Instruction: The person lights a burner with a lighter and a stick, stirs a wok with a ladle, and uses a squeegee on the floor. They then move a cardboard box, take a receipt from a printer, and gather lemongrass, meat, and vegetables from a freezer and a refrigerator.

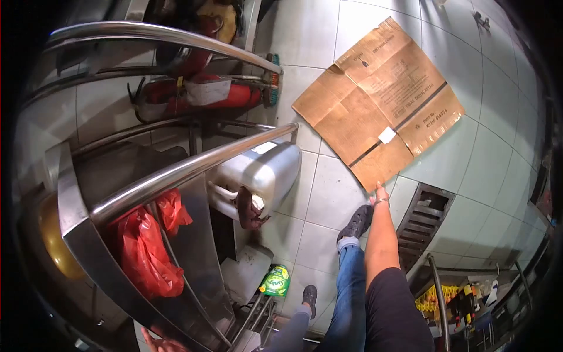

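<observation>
A flattened brown cardboard box (381, 94), printed with black lettering and marked by a dark stripe with a white patch, spreads over the floor ahead. My right hand (380, 192) is closed at its near corner, arm stretched out, a band around the wrist. At the bottom left, my left hand (157, 341) is partly cut off by the frame; its visible fingers are apart beside the edge of the steel table (111, 278). A red plastic bag (146, 252) hangs close to that table.
A whitish jerrycan (258, 173) and a green Sunlight pack (275, 280) stand left of my feet. Red fire extinguishers (199, 94) lie beyond the steel rail (193, 170). A drain grate (425, 220) is set in the tiles right of my arm. A rack (454, 299) holds tools.
</observation>
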Tool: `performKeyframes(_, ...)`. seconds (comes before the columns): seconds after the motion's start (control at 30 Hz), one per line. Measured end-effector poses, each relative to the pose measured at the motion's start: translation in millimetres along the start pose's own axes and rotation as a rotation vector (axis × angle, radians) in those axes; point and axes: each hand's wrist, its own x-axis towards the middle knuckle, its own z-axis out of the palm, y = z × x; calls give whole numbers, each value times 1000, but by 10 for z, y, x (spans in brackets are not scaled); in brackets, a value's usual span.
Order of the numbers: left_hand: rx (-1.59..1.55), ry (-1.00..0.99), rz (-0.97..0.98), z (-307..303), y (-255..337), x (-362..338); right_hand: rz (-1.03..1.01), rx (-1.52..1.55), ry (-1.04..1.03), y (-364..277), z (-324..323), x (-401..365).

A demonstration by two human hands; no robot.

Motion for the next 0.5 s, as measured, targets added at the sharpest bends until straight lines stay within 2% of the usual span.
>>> performKeyframes(0.1, 35, -35, 11, -11, 23, -19, 144, 137, -31, -11, -55, 151)
performKeyframes(0.2, 64, -43, 29, -1, 56, -14, 139, 20, 4, 140, -167, 470)
performKeyframes(0.27, 89, -45, 28, -21, 84, -36, 97, 21, 96, 140, -103, 250)
performKeyframes(0.37, -10, -17, -2, -3, 17, -196, -445, -487, 171, 123, -142, 36)
performKeyframes(0.4, -21, -3, 2, 19, 44, -168, -458, -479, 183, 68, -156, -125)
performKeyframes(0.47, -118, 6, -59, 41, 111, -53, -601, -668, 446, -37, -198, -537)
performKeyframes(0.5, -124, 35, -55, 54, 51, -66, -620, -652, 462, -126, -267, -795)
